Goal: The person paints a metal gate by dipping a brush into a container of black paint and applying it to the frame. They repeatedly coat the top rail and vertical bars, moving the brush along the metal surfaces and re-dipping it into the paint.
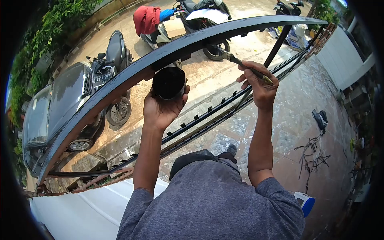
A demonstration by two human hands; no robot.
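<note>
My left hand (160, 112) is wrapped round the lower part of a small can of black paint (169, 83), its dark opening facing me. The can is close beneath a long curved metal rail (188, 40), which is coated black on top and shows reddish brown along parts of its lower side. In my right hand (261, 86) is a paintbrush (239, 61), gripped by the handle with the fingers closed round it. The brush points left, and its dark bristles are right by the underside of the rail.
A lower black rail with short stubs (196, 117) runs diagonally beyond my arms. Behind the frame are a parked dark car (60, 100) and several motorbikes, one draped with a red cloth (146, 20). Dark scraps (314, 156) lie on the tiled floor at right.
</note>
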